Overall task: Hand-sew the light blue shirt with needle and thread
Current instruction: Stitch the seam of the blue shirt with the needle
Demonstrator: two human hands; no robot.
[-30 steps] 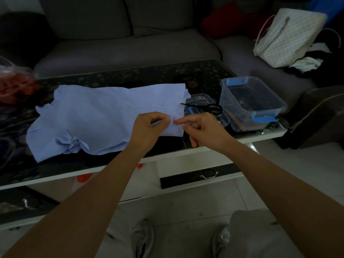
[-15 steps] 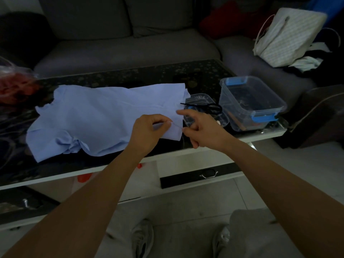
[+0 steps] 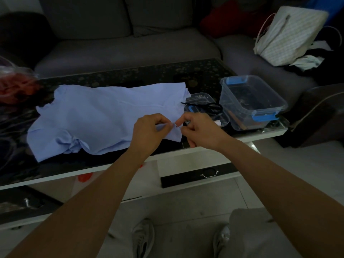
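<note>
The light blue shirt (image 3: 104,118) lies spread on the dark glass coffee table (image 3: 130,75). My left hand (image 3: 147,133) pinches the shirt's near right edge and lifts a fold of it. My right hand (image 3: 201,129) meets it at that edge, fingers curled and fingertips pinched at the fold, where the needle is too small to make out. A thin pale thread (image 3: 183,140) hangs down below my right hand past the table edge.
Black scissors (image 3: 206,106) lie on a shallow clear lid (image 3: 224,122) just right of the shirt. A clear box with blue clips (image 3: 253,101) stands further right. A red bag (image 3: 14,86) sits at the table's left end, a grey sofa (image 3: 121,45) behind.
My right hand had opened and drawn a little away from the shirt edge; it has come back and now pinches at the fold beside my left hand.
</note>
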